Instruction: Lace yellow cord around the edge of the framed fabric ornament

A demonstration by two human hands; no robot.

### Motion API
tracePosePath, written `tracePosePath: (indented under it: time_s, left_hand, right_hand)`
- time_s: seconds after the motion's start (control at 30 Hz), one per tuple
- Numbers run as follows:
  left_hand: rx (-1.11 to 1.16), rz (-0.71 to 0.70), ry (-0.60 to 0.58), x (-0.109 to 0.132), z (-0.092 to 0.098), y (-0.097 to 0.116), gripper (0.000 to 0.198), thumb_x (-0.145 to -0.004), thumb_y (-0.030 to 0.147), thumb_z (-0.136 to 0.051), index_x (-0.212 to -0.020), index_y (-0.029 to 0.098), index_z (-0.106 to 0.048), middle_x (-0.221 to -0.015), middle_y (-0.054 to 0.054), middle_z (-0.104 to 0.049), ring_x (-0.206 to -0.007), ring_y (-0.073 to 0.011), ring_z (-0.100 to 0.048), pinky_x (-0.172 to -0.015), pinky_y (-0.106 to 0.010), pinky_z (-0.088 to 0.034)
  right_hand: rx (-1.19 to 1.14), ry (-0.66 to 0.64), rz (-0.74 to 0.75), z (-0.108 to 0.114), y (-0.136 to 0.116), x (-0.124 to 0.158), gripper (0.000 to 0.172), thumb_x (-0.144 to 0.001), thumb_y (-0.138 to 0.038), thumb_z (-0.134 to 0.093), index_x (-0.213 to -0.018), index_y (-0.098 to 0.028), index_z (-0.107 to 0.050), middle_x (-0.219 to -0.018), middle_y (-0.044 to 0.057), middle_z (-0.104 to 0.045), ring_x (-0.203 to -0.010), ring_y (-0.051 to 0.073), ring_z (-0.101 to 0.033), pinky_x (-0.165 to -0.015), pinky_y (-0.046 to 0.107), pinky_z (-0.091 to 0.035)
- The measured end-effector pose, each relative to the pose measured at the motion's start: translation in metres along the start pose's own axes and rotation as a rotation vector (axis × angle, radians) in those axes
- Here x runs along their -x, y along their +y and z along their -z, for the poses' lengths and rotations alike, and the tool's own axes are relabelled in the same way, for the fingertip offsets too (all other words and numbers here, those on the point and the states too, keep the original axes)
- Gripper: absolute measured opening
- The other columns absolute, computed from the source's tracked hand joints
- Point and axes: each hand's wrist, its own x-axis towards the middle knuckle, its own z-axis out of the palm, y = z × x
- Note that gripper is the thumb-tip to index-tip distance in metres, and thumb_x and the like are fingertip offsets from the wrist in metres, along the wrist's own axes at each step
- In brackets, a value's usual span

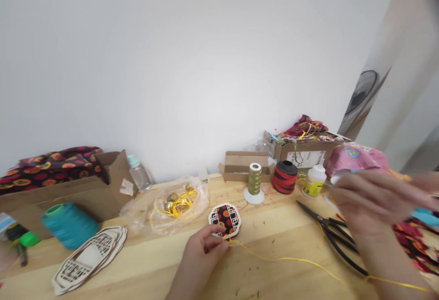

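My left hand is closed at the lower edge of a small flower-shaped ornament, with a pale cut-out wooden frame around dark red-and-orange patterned cloth. Thumb and fingers pinch it where a yellow cord is attached. That cord runs right across the table toward my right forearm. Raised at the right, my right hand is smeared by motion; whether it holds anything does not show. Below and left of it lie black-handled scissors, blades apart. A white glue bottle with a yellow label stands just left of this hand.
At left are a cardboard box with patterned cloth, a teal thread cone and stacked wooden cut-outs. A plastic bag holds bells and yellow cord. Gold thread and a red-black spool stand behind the ornament.
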Motion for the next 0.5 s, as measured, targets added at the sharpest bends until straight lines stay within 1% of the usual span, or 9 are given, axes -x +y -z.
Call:
tracePosePath:
  time_s: [0.03, 0.07, 0.13, 0.17, 0.23, 0.27, 0.33, 0.4, 0.5]
  left_hand:
    - [0.008, 0.005, -0.002, 0.001, 0.000, 0.001, 0.032, -0.055, 0.030, -0.067, -0.080, 0.014, -0.057, -0.054, 0.002, -0.065, -0.053, -0.0129, -0.055, -0.053, -0.020, -0.036]
    - [0.019, 0.013, -0.003, 0.001, -0.001, 0.002, 0.032, -0.054, 0.029, -0.068, -0.080, 0.014, -0.057, -0.054, 0.002, -0.065, -0.053, -0.0130, -0.056, -0.053, -0.020, -0.036]
    - [0.042, 0.027, -0.012, 0.002, -0.002, 0.005, 0.031, -0.053, 0.028, -0.068, -0.079, 0.015, -0.056, -0.053, 0.002, -0.066, -0.054, -0.0129, -0.056, -0.054, -0.020, -0.037]
    - [0.049, 0.026, -0.020, 0.003, -0.002, 0.005, 0.031, -0.053, 0.028, -0.068, -0.078, 0.015, -0.056, -0.053, 0.002, -0.066, -0.053, -0.0126, -0.056, -0.054, -0.020, -0.037]
    - [0.041, 0.028, -0.040, 0.004, -0.002, 0.006, 0.029, -0.055, 0.028, -0.067, -0.078, 0.014, -0.055, -0.053, 0.002, -0.065, -0.051, -0.0117, -0.055, -0.052, -0.020, -0.037]
    - [0.029, 0.029, -0.050, 0.004, -0.002, 0.007, 0.029, -0.056, 0.028, -0.066, -0.078, 0.014, -0.055, -0.053, 0.002, -0.065, -0.050, -0.0117, -0.054, -0.052, -0.020, -0.037]
    - [0.001, 0.039, -0.058, 0.006, -0.001, 0.008, 0.030, -0.057, 0.027, -0.065, -0.081, 0.013, -0.054, -0.053, 0.000, -0.066, -0.051, -0.0123, -0.054, -0.052, -0.020, -0.037]
    - [-0.028, 0.053, -0.062, 0.008, 0.000, 0.010, 0.031, -0.057, 0.025, -0.064, -0.082, 0.011, -0.053, -0.054, -0.001, -0.066, -0.053, -0.0134, -0.055, -0.053, -0.021, -0.038]
    - [-0.063, 0.071, -0.097, 0.010, 0.001, 0.011, 0.027, -0.059, 0.025, -0.062, -0.082, 0.011, -0.055, -0.059, -0.003, -0.067, -0.060, -0.0156, -0.057, -0.058, -0.023, -0.040]
  right_hand:
    - [-0.104, 0.006, 0.034, -0.018, 0.003, -0.004, 0.061, -0.062, -0.071, -0.033, -0.031, -0.019, -0.036, -0.034, -0.004, -0.027, -0.036, 0.007, -0.022, -0.034, 0.017, -0.016]
    - [-0.126, -0.061, -0.009, -0.037, 0.009, -0.006, 0.055, -0.062, -0.064, -0.044, -0.033, -0.018, -0.039, -0.038, -0.004, -0.033, -0.039, 0.007, -0.026, -0.035, 0.017, -0.020]
    - [0.059, -0.238, -0.180, -0.073, 0.031, -0.005, 0.034, -0.062, -0.046, -0.058, -0.044, -0.017, -0.051, -0.050, -0.002, -0.046, -0.043, 0.006, -0.033, -0.039, 0.019, -0.026]
    - [0.200, -0.303, -0.238, -0.088, 0.043, -0.001, 0.026, -0.062, -0.040, -0.061, -0.051, -0.017, -0.057, -0.052, -0.002, -0.048, -0.045, 0.007, -0.035, -0.040, 0.019, -0.027]
    - [0.444, -0.392, -0.257, -0.109, 0.067, 0.010, 0.021, -0.061, -0.036, -0.061, -0.057, -0.015, -0.061, -0.050, -0.002, -0.047, -0.046, 0.007, -0.036, -0.041, 0.018, -0.027]
    - [0.515, -0.457, -0.261, -0.115, 0.076, 0.015, 0.022, -0.061, -0.037, -0.062, -0.062, -0.015, -0.063, -0.049, -0.003, -0.048, -0.045, 0.007, -0.036, -0.040, 0.018, -0.026]
    - [0.619, -0.540, -0.223, -0.118, 0.087, 0.024, 0.025, -0.058, -0.039, -0.064, -0.067, -0.016, -0.063, -0.052, -0.003, -0.052, -0.047, 0.008, -0.040, -0.041, 0.017, -0.028]
    - [0.693, -0.593, -0.168, -0.116, 0.089, 0.028, 0.024, -0.057, -0.039, -0.065, -0.070, -0.019, -0.064, -0.056, -0.003, -0.055, -0.049, 0.008, -0.043, -0.042, 0.017, -0.029]
    - [0.777, -0.660, -0.083, -0.112, 0.085, 0.028, 0.013, -0.061, -0.031, -0.063, -0.070, -0.022, -0.066, -0.058, -0.003, -0.059, -0.050, 0.008, -0.047, -0.045, 0.017, -0.031]
